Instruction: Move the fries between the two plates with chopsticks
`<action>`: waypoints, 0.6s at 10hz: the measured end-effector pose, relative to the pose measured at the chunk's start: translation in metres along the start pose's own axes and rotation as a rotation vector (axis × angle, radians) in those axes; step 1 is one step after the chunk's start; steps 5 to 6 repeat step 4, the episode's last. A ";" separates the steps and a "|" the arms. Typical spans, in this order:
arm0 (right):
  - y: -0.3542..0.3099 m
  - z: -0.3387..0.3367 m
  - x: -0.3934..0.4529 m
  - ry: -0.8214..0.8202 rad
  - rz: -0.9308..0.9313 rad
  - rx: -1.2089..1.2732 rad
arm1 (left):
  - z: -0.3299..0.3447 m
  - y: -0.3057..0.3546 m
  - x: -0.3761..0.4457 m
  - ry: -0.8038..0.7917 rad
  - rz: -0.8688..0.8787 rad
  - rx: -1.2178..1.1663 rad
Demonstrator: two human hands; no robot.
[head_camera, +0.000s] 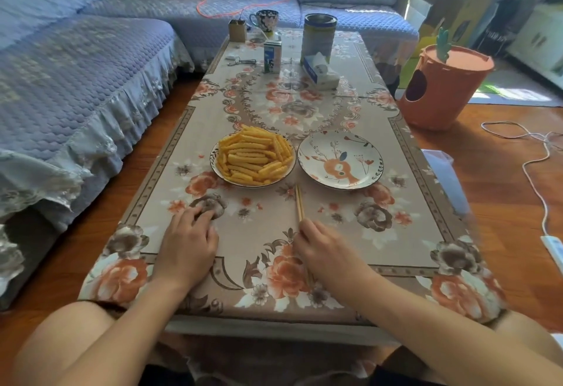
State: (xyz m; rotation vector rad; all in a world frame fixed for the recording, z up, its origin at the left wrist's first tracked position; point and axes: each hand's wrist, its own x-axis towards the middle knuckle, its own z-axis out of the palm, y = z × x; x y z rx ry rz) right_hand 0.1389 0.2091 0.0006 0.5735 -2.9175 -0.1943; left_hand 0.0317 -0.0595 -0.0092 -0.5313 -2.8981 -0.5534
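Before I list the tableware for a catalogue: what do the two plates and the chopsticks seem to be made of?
The empty plate looks like glazed ceramic: a glossy white face with a painted deer and sprigs. The plate of fries shows a like glossy rim with a dark edge line, so probably the same. The chopsticks look like bare wood or bamboo: matte, pale tan, unpainted.

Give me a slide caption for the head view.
Right hand reaches chopsticks below full fries plate and empty plate.
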 end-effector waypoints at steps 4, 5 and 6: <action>-0.002 -0.012 -0.004 -0.041 0.050 0.013 | 0.002 0.000 0.002 0.033 0.007 -0.006; -0.002 -0.012 -0.004 -0.041 0.050 0.013 | 0.002 0.000 0.002 0.033 0.007 -0.006; -0.002 -0.012 -0.004 -0.041 0.050 0.013 | 0.002 0.000 0.002 0.033 0.007 -0.006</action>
